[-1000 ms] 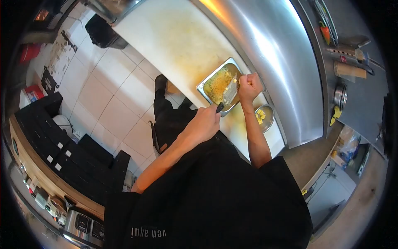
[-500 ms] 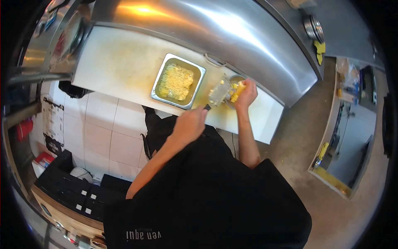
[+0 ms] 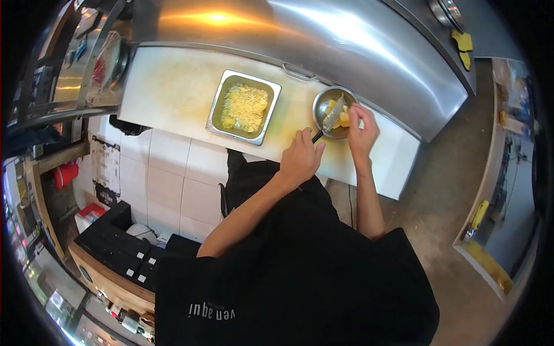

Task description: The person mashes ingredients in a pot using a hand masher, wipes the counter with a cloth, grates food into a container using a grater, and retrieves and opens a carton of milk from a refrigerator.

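My left hand [image 3: 301,154] is closed round the black handle of a flat metal grater [image 3: 334,113], which tilts over a round steel bowl [image 3: 318,108]. Yellow chunks [image 3: 344,119] lie in the bowl. At the bowl's right rim is my right hand [image 3: 363,131], its fingers pinched together; what they hold, if anything, is too small to name. To the left stands a rectangular steel pan [image 3: 217,109] with a heap of yellow shreds [image 3: 245,108] in it. Both containers rest on a long white board [image 3: 167,86].
Behind the board rises a curved steel panel [image 3: 346,40] with a small handle [image 3: 298,73]. Steel bowls [image 3: 446,14] and yellow pieces [image 3: 463,49] sit on the shelf at the upper right. A black bin [image 3: 128,125] is below the board's left end.
The grater has gone from above the steel pan to the round bowl, along with both hands. The view has turned. My right hand no longer shows the yellow piece seen half a second ago.
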